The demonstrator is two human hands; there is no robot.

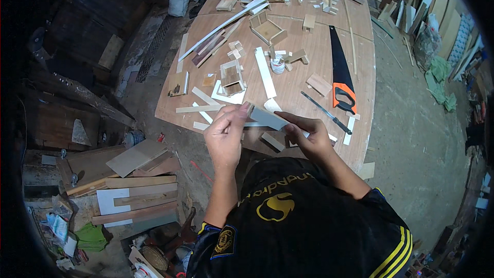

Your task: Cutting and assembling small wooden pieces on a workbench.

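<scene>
1. Holding a small flat wood piece (pixel 267 118) up over the near edge of the workbench (pixel 360 139), both hands on it at once.
2. Left hand (pixel 226 136) raised, fingers curled and pressed together, fingertips pinching the left end of the piece; whether something small sits between thumb and piece cannot be told.
3. Right hand (pixel 311 136) lying flatter, fingers stretched along the right end and lower edge of the piece, thumb beneath, gripping rather than spread.
4. Judged step: fitting, checking or rubbing the piece by hand, midway through small woodwork; no tool in either hand.
5. Next move, as a judgement only: calls for a steady two-handed grip and a level hold, since the piece is thin and light and slips easily from fingertips.
6. Piece lying between the two hands, touching both, slightly tilted, lifted clear of the bench and in front of the chest.
7. Just beyond the hands: loose pale strips (pixel 206 108) and a small open wooden box frame (pixel 232 78).
8. Further right on the bench: a handsaw (pixel 340 69) with an orange-and-black handle, and a slim dark file-like tool (pixel 325 112) beside it, both well apart from the hands.
9. Mid-bench: a small white pot (pixel 278 65) near more offcuts.
</scene>
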